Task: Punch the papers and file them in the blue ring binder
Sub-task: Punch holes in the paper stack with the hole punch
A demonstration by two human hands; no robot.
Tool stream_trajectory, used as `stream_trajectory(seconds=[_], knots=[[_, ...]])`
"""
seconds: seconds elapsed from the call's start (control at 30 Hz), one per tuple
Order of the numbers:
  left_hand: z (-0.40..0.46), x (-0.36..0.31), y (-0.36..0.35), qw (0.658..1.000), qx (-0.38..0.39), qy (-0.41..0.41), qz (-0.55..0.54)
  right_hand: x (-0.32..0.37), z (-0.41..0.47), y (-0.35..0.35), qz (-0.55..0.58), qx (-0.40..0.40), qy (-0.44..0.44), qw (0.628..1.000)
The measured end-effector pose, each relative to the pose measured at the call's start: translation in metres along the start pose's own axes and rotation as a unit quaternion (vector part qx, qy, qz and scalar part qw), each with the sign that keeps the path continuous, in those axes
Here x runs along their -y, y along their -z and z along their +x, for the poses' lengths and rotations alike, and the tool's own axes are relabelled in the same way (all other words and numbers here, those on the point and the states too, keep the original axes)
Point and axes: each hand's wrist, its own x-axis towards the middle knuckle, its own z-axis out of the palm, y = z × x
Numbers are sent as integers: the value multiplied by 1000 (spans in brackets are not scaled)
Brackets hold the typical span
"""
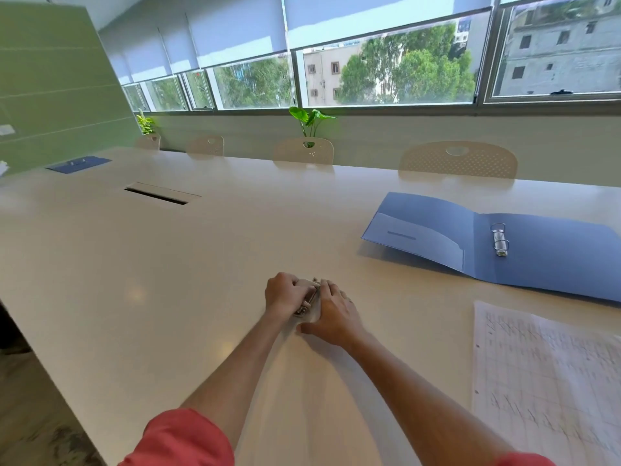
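A small metal hole punch stands on the white table in the middle of the view. My left hand is closed around its left side. My right hand lies flat on a pale, blurred sheet of paper, fingertips against the punch and thumb spread. The sheet runs back between my forearms. The blue ring binder lies open at the right, its metal rings shut and bare. A stack of lined, written papers lies at the lower right with holes along its left edge.
A second blue folder lies at the far left end of the table. A cable slot is cut into the tabletop. Cream chairs line the far edge under the windows, with potted plants behind them.
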Motion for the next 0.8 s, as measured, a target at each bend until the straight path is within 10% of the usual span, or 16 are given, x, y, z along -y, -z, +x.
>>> stream_trajectory(seconds=[0.8], knots=[[37,14,-4,999,-27,-33,11,2,56,-18,48,21,-55,997]])
